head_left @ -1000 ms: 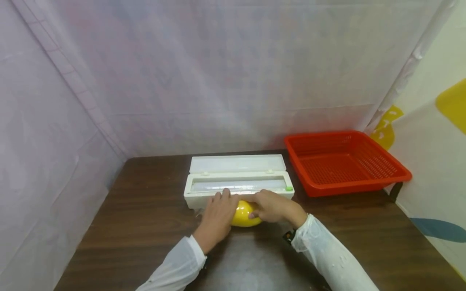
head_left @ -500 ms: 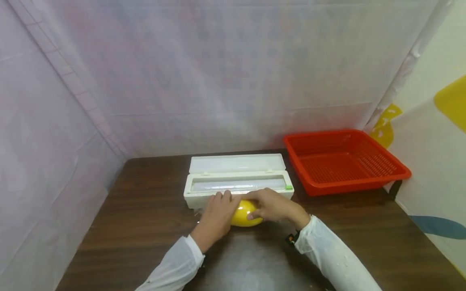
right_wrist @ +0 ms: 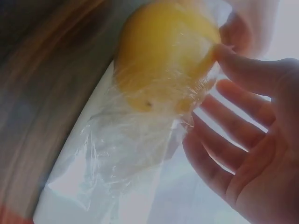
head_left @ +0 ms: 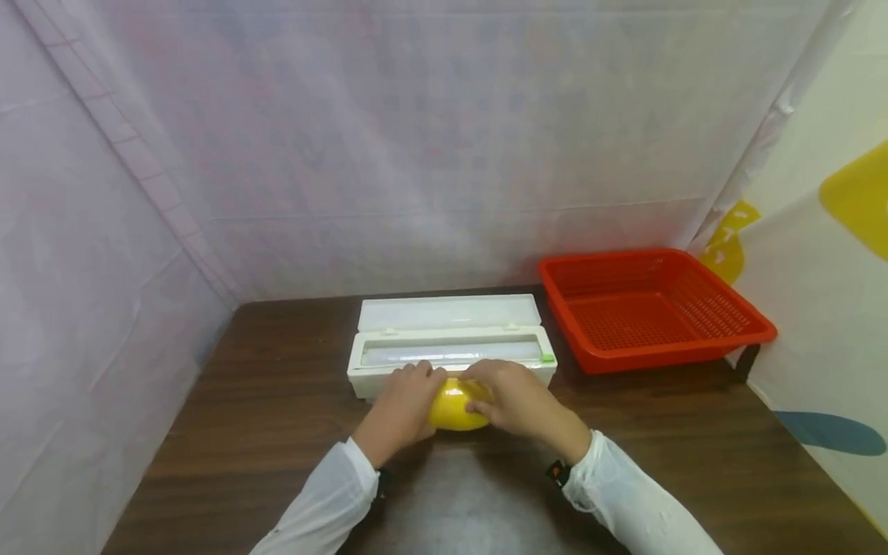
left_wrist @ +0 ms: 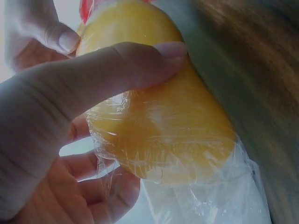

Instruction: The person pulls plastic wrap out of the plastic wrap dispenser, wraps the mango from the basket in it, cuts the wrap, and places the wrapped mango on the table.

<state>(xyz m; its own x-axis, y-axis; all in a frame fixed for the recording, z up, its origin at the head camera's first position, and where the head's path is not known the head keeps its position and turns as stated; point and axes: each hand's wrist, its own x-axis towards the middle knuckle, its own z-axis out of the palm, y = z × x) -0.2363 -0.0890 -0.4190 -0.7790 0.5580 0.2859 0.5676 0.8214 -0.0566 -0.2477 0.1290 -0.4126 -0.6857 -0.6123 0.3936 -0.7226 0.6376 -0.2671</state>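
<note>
A smooth yellow fruit (head_left: pixel 454 406), rounded and longish, is held between both hands just in front of a white cling film box (head_left: pixel 452 356). Clear cling film (left_wrist: pixel 201 200) is stretched over it and trails loose past one end; the right wrist view shows more of this film hanging toward the box. My left hand (head_left: pixel 400 405) grips the fruit's left side, thumb across its near face and fingers behind. On the other side my right hand (head_left: pixel 523 402) holds it, with the thumb on the front and the index finger over the top. The fruit's exact kind is unclear.
The box lid (head_left: pixel 449 312) is tipped back, and a film roll (head_left: pixel 454 354) lies inside beside a green slider (head_left: pixel 547 358). A red plastic basket (head_left: pixel 659 356) stands at the back right of the dark wooden table (head_left: pixel 277 432). White sheeting (head_left: pixel 444 154) hangs behind.
Both hands and the fruit have shifted slightly left in the head view. The whole scene has also drifted a little with the head. Both hands keep their hold on the fruit.
</note>
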